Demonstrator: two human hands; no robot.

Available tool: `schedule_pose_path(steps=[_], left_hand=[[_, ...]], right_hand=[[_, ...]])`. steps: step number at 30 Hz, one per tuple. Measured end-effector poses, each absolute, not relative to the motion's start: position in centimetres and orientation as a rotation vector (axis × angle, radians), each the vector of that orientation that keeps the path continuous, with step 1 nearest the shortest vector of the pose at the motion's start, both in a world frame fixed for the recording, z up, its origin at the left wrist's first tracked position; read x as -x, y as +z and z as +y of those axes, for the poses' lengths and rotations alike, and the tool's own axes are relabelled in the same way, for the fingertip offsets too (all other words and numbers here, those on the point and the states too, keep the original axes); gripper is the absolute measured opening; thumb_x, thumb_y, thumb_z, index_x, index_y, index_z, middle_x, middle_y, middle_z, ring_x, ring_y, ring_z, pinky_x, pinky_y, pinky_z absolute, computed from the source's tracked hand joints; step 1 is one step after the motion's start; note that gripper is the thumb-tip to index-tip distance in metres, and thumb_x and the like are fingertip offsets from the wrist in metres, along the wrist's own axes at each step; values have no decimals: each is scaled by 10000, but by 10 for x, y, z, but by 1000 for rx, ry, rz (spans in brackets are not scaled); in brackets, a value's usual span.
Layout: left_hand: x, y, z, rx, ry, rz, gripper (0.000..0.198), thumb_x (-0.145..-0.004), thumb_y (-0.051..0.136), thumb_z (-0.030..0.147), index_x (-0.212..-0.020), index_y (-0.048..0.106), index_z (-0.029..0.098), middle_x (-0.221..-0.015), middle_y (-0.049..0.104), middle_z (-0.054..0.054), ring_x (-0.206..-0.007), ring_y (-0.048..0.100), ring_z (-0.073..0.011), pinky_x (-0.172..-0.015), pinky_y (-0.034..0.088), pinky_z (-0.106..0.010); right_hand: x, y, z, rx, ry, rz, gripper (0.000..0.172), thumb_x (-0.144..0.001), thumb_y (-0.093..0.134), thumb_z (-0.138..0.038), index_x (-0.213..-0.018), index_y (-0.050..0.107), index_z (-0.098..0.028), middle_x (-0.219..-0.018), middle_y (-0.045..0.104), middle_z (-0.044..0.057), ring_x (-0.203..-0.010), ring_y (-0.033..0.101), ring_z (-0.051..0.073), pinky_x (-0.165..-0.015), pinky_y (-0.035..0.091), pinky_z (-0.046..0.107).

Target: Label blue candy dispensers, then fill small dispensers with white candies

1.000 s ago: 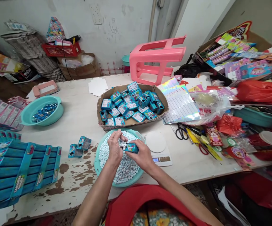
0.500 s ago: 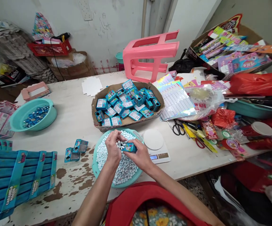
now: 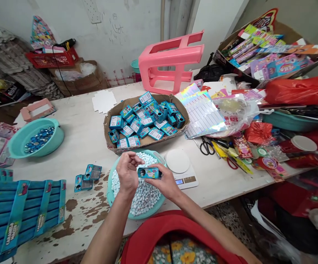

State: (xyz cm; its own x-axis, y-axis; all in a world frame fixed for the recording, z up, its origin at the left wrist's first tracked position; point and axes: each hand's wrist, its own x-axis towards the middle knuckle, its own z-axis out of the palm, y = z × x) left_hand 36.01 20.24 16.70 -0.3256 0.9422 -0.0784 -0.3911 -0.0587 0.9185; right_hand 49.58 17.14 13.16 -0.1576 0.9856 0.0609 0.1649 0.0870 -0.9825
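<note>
Two boxes lie aside, seemingly done, the right hand pinches a third blue box, the left hand shows no clear grip, and many seem to wait in the tray

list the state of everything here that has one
small blue box, level, in the right hand grip
left hand, curled at the box's left end
teal basin, filled with white candies
cardboard tray, heaped with blue boxes
pink stool, lying on its side
scale, display lit
teal bowl, holding blue pebbles
two loose boxes, flat on the table
</note>
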Motion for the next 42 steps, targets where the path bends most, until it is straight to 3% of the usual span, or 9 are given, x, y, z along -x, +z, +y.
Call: schedule_pose_path(steps=[3, 8, 11, 17, 20, 24, 29, 34, 42], left_hand=[[-340, 135, 216, -930, 1570, 1410, 300, -847, 414, 445, -837, 551, 178, -694, 566, -17, -680, 591, -162, -715, 480, -330], [-327, 56, 226, -1786, 841, 1745, 274, -846, 460, 396, -943, 616, 194, -1048, 594, -85, -1043, 502, -228, -961, 357, -393], [-333, 37, 216, -1955, 525, 1837, 349, -862, 424, 451, -1047, 586, 204, -1129, 549, -96, -1078, 469, -245, -939, 355, -407], [-342, 46, 194, -2050, 109, 1923, 420, -848, 387, 538, -1055, 561, 216, -1016, 565, -96, -985, 511, -261, -807, 390, -372], [-340, 43, 192, -1983, 186, 1986, 356, -860, 391, 483, -961, 587, 204, -943, 587, -85, -894, 550, -230, -747, 395, -318], [-335, 41, 196, -1630, 633, 1991, 256, -807, 499, 426, -742, 581, 193, -756, 593, -31, -734, 560, -173, -684, 396, -270], [-339, 79, 195, -728, 1158, 1547, 315, -729, 581, 461, -636, 463, 183, -528, 455, 52, -399, 386, -71, -404, 277, -199], [-355, 130, 189, -489, 1435, 1146, 231, -715, 609, 366, -817, 515, 182, -642, 554, 35, -459, 499, -78, -423, 363, -191], [-361, 148, 195, -427, 1630, 1193, 257, -740, 618, 352, -648, 477, 158, -594, 525, 39, -535, 558, -99, -542, 450, -228]], right_hand=[[-511, 135, 165, 1171, 1205, -1417, 370, -652, 757, -309, -986, 617, -236, -1007, 625, 39, -955, 594, 210, -847, 473, 339], [-528, 128, 160, 1189, 1164, -1428, 349, -662, 761, -305, -976, 623, -237, -992, 607, 48, -956, 585, 215, -852, 468, 355], [-533, 121, 157, 1189, 1176, -1410, 368, -659, 764, -305, -987, 614, -230, -1002, 601, 49, -953, 585, 211, -841, 475, 342], [-532, 106, 155, 1283, 1184, -1361, 343, -671, 747, -323, -965, 615, -208, -953, 602, 42, -891, 593, 203, -793, 482, 319], [-530, 104, 155, 1332, 1156, -1374, 335, -673, 737, -348, -952, 618, -205, -922, 609, 34, -854, 597, 199, -768, 482, 315], [-529, 107, 155, 1367, 1124, -1442, 335, -677, 728, -356, -955, 616, -206, -915, 618, 29, -847, 599, 199, -765, 476, 317], [-519, 111, 160, 1373, 1018, -1601, 306, -685, 721, -300, -954, 612, -203, -926, 603, 41, -879, 585, 205, -773, 468, 318], [-495, 117, 162, 1332, 925, -1782, 281, -678, 689, -182, -946, 606, -203, -900, 608, 40, -883, 575, 209, -779, 455, 317], [-486, 129, 167, 1345, 823, -1858, 326, -658, 730, -237, -960, 608, -220, -911, 632, 31, -910, 574, 226, -795, 429, 336]])
